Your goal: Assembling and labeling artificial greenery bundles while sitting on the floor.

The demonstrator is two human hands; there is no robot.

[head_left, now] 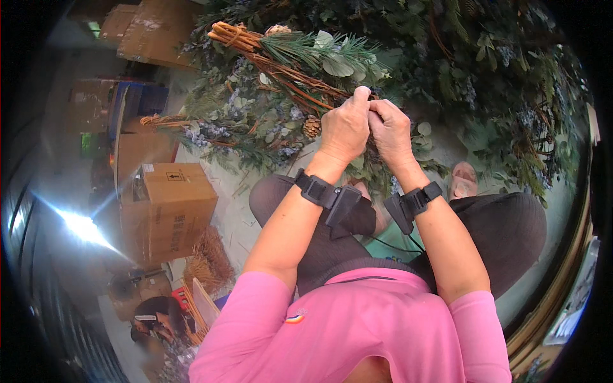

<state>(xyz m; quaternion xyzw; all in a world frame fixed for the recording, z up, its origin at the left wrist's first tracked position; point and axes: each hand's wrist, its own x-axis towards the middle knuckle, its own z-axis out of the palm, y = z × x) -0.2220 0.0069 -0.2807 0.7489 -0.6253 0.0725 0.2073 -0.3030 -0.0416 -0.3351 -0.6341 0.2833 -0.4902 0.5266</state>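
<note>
Reddish-brown twig bundle with greenery: we pinch its stems with our left hand and right hand, both closed, fingertips touching.

Both hands meet at the centre: left hand touching right hand, on the sprig bundle, which runs up-left from them. Pine cone just left of the hands. Cardboard box further left; greenery pile behind & to the right.

The pale floor carries cardboard boxes, heaped greenery and scattered twigs.
</note>
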